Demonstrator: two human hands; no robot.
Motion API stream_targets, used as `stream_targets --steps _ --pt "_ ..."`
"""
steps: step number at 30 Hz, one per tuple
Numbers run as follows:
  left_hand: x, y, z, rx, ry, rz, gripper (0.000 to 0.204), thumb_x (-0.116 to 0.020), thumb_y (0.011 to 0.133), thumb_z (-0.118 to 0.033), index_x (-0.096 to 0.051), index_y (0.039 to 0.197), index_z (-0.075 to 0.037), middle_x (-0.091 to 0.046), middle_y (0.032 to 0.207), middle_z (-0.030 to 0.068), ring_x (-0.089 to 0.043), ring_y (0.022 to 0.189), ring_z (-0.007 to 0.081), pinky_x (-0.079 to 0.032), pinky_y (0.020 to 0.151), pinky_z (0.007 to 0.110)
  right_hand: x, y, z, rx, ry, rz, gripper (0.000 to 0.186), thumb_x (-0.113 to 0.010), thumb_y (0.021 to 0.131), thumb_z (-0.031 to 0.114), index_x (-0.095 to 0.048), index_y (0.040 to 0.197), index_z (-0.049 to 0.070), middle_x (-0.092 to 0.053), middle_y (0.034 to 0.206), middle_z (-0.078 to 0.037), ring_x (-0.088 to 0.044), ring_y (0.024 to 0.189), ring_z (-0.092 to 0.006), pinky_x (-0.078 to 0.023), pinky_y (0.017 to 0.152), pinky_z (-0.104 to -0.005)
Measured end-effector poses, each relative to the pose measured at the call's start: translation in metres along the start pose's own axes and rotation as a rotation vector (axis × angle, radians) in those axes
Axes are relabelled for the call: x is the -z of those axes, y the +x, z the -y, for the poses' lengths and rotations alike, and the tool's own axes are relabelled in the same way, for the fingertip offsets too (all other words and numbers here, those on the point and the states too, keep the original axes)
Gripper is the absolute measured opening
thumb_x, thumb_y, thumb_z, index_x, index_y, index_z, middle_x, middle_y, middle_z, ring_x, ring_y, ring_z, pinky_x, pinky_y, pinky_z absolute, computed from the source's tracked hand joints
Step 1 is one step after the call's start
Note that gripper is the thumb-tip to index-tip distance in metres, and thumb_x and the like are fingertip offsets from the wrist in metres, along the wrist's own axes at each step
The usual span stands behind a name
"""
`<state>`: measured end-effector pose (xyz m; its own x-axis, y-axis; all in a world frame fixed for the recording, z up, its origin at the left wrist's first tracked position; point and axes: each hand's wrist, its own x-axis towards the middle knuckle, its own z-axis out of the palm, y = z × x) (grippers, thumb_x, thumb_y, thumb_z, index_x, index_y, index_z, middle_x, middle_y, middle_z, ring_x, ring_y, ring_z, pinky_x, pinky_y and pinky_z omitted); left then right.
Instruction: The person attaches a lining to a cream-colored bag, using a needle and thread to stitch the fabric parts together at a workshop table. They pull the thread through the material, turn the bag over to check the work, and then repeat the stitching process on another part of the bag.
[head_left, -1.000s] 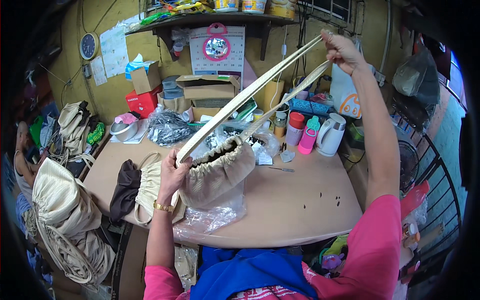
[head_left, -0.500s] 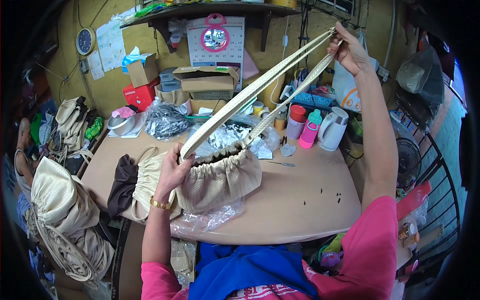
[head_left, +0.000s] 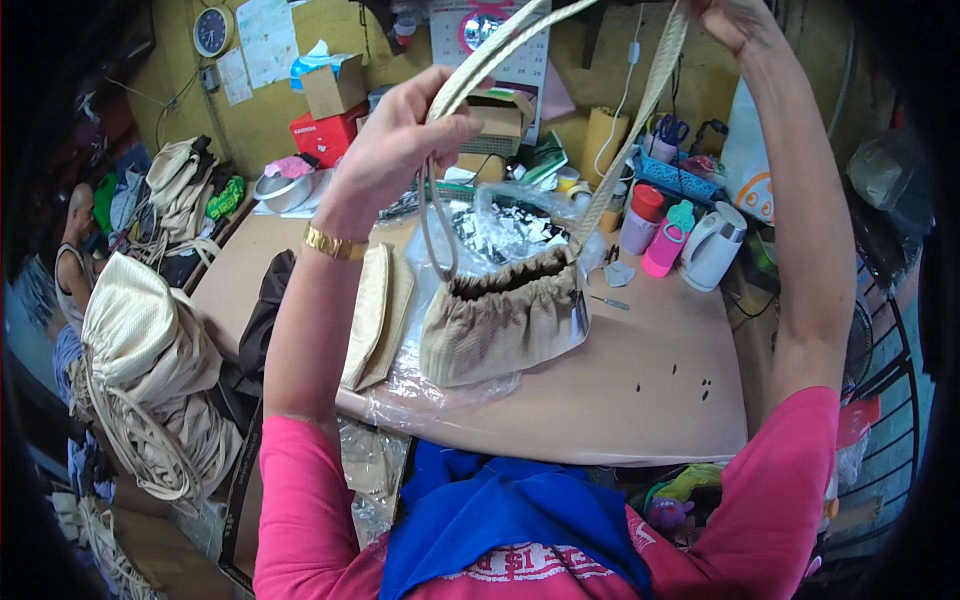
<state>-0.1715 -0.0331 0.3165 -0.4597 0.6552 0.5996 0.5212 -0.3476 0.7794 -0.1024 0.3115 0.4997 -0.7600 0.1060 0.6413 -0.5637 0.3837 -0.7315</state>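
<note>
A cream woven handbag (head_left: 505,335) with a gathered mouth and dark lining hangs low over the table's near part, its opening facing up. My left hand (head_left: 405,135), with a gold watch on the wrist, is closed round one side of its long braided strap (head_left: 655,95), raised well above the bag. A thin cord loop runs from below that hand to the bag's left end. At the top edge, my right hand (head_left: 735,22) is closed on the strap's other side; its fingertips are partly cut off. Clear plastic film (head_left: 440,400) lies under the bag.
Beside my left forearm lie cream fabric pieces (head_left: 378,320) and a dark pouch (head_left: 265,315). Cream bags (head_left: 150,320) are piled at the left. Right of the handbag stand a pink bottle (head_left: 668,240) and a white kettle (head_left: 714,245); a small tool (head_left: 610,302) lies nearer. Another person (head_left: 75,260) sits far left.
My left hand has left the bag's gathered rim and now grips the strap higher up. My right hand has risen to the top edge. The bag hangs from its strap, and the view has shifted.
</note>
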Motion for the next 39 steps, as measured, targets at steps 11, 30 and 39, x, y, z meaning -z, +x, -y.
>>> stream_targets --steps 11,30,39 --pt "-0.071 -0.13 0.102 0.379 0.128 0.004 0.03 -0.081 0.075 -0.009 -0.061 0.098 -0.002 -0.062 0.091 -0.0022 -0.055 0.086 0.0051 -0.046 0.082 0.025 0.108 -0.008 -0.068 -0.11 0.184 -0.377 0.023 -0.075 0.085 0.029 -0.062 0.09 0.011 -0.059 0.075 0.001 -0.053 0.062 -0.0092 -0.044 0.058 -0.0245" --pt "0.052 0.042 -0.031 -0.138 0.696 -0.072 0.053 -0.073 0.083 -0.034 -0.055 0.121 -0.002 -0.061 0.098 0.0047 -0.057 0.08 0.0141 -0.049 0.074 0.031 -0.13 -0.031 -0.003 0.089 0.563 0.154 0.028 -0.064 0.091 0.036 -0.057 0.077 0.013 -0.047 0.059 0.006 -0.041 0.047 -0.0039 -0.04 0.051 -0.0221" --pt "0.128 0.033 -0.087 0.03 0.551 -0.171 0.038 -0.066 0.088 -0.029 -0.059 0.114 -0.003 -0.059 0.092 0.0018 -0.054 0.076 0.0097 -0.048 0.07 0.026 -0.175 -0.072 -0.039 -0.002 0.46 0.659 0.039 -0.051 0.099 0.041 -0.055 0.073 0.013 -0.043 0.054 0.008 -0.041 0.045 -0.0021 -0.046 0.055 -0.0206"
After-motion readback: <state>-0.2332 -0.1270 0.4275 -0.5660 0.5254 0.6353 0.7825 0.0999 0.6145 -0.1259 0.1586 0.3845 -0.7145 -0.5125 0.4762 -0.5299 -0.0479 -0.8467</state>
